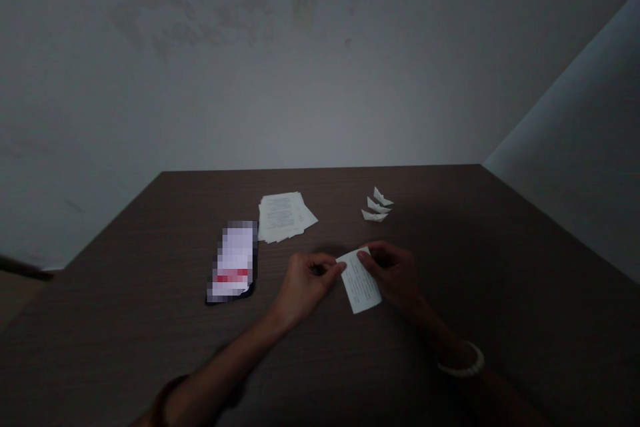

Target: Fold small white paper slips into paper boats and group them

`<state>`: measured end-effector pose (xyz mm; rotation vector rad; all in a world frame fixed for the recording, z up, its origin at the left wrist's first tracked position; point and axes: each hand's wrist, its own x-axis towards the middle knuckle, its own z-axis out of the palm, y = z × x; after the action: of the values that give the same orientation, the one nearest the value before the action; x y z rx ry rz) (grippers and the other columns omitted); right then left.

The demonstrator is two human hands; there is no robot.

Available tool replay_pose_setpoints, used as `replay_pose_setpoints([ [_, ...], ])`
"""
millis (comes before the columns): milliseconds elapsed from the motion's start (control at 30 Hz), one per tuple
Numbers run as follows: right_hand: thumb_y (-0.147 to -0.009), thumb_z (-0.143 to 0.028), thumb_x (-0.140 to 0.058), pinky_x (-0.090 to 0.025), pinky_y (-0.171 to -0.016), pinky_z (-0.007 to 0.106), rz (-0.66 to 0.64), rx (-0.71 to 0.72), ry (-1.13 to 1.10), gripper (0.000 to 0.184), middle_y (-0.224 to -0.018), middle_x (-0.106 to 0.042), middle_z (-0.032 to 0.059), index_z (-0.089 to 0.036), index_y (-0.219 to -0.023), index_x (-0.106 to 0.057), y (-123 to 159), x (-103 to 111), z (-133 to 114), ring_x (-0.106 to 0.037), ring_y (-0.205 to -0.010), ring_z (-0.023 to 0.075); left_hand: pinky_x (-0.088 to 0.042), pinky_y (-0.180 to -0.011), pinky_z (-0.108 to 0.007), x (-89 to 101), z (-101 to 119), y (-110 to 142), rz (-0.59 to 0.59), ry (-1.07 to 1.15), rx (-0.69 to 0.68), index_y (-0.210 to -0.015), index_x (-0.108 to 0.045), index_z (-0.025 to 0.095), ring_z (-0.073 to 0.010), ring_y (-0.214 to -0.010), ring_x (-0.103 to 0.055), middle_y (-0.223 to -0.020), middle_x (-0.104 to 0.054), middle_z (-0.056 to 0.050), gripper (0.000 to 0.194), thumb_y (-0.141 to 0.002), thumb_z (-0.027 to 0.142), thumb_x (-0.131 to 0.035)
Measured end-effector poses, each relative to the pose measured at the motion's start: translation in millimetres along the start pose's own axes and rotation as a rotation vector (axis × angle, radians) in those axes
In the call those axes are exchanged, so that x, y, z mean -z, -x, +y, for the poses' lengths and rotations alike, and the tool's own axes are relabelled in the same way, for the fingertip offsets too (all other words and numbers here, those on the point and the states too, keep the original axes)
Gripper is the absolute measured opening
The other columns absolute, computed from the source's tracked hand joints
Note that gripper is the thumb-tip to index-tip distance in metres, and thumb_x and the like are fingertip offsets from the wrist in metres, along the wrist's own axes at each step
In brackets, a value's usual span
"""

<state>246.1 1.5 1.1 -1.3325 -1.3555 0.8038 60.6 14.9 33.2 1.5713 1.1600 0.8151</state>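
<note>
A small printed sheet of paper [361, 285] is held between my two hands above the table, tilted a little. My left hand [309, 280] pinches its upper left corner between thumb and fingertips. On the other side, my right hand [395, 273] grips the upper right edge, thumb on the printed face and fingers behind. Whether the paper is folded at its top edge cannot be made out. Beyond my right hand, three small folded paper boats [376, 216] sit close together on the table.
A fanned stack of printed sheets [284, 217] lies at the back left of the dark wooden table [165, 240]. Nearer me, a phone [234, 263] with a lit, blurred screen touches or almost touches the stack. A grey wall [310, 113] rises behind the table's far edge.
</note>
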Motion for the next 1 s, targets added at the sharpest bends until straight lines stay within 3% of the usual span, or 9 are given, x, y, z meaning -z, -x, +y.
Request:
replay_pose_setpoints([
  [433,-0.080,-0.046,-0.064,-0.045,-0.045,0.022,-0.051,-0.038,-0.098,0.032,-0.058,-0.063,0.0008,-0.016,-0.071,-0.068,-0.7,-0.3,-6.7,-0.058,-0.051,0.0138,-0.044,-0.061,-0.025,2.9,-0.9,-1.5,-0.071,0.054,0.024,-0.074,-0.074,0.013,-0.0162,-0.066,-0.062,-0.072,-0.072,-0.007,0.024,-0.080,0.035,-0.065],
  [1000,-0.079,-0.041,-0.067,-0.048,-0.046,0.022,-0.054,-0.037,-0.125,0.026,-0.060,-0.066,0.0018,-0.016,-0.072,-0.069,-0.5,-0.8,-3.6,-0.061,-0.052,0.0147,-0.045,-0.060,-0.026,3.1,-0.8,-2.3,-0.090,0.116,0.033,-0.074,-0.074,0.014,-0.0154,-0.065,-0.062,-0.073,-0.072,-0.008,0.022,-0.079,0.034,-0.067],
])
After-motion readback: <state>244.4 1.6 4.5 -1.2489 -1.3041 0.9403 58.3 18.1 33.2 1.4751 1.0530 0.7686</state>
